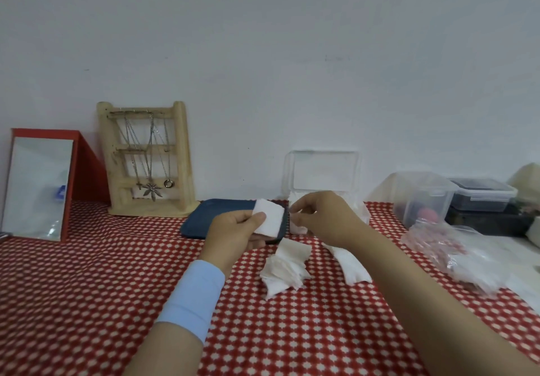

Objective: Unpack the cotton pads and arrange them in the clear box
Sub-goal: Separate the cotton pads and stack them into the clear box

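Now left hand (233, 231) pinches a cotton pad (269, 219); right hand (324, 218) hovers beside.

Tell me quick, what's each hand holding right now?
Left hand: holds a stack of cotton pads, thumb on top.
Right hand: fingers curled beside the stack; whether they grip a pad cannot be told.

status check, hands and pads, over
Left hand holds a cotton pad stack; right hand beside it, grip unclear. Clear box open behind the hands. Loose pads piled on tablecloth.
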A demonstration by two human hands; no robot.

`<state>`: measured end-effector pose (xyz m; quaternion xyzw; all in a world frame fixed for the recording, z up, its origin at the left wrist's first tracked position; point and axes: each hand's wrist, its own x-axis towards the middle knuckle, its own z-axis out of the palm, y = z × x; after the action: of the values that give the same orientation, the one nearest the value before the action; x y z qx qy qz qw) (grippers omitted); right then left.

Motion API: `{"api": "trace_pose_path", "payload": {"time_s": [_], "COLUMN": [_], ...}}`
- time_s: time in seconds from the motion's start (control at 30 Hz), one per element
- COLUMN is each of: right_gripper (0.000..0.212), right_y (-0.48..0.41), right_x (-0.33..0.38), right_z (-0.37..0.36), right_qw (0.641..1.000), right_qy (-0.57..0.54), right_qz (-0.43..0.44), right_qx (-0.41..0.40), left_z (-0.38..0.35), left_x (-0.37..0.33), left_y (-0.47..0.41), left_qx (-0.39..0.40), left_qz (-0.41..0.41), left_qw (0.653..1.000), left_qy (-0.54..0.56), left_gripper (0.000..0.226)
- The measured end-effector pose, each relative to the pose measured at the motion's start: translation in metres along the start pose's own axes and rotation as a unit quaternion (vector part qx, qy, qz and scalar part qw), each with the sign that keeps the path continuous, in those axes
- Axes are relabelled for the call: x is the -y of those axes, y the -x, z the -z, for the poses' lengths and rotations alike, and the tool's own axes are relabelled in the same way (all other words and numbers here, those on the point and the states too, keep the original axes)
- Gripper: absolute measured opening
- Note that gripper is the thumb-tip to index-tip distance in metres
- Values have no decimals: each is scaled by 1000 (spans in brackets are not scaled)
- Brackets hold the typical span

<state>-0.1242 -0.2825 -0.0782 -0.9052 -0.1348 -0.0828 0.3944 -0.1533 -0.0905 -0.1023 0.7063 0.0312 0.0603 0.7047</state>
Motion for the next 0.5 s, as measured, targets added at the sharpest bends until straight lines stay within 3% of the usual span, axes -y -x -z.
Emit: {"api": "trace_pose_path", "payload": {"time_s": [0.13, 0.2, 0.3, 0.4, 0.5], "right_gripper": [22, 31, 30, 11, 20], "right_y": [2, 5, 6, 5, 3], "right_x": [-7, -8, -9, -10, -10], "right_z": [-18, -26, -26, -16, -5], "right_qw": [973, 959, 965, 978, 985], "right_qy": [217, 256, 219, 157, 94], "right_qz": [-23, -17, -3, -13, -33], "right_qx": [78, 117, 141, 135, 144], "left_z": [1, -2, -4, -5, -6], "left_x": [7, 9, 9, 9, 9], "left_y": [-4, -3, -2, 0, 1], "left_qx": [-28, -29, -35, -43, -46], "left_qz": [-2, -8, -15, -17, -20], "left_qw": [999, 999, 999, 999, 999], "left_qy": [33, 26, 21, 19, 19], "left_gripper": [10, 10, 12, 16, 15]}}
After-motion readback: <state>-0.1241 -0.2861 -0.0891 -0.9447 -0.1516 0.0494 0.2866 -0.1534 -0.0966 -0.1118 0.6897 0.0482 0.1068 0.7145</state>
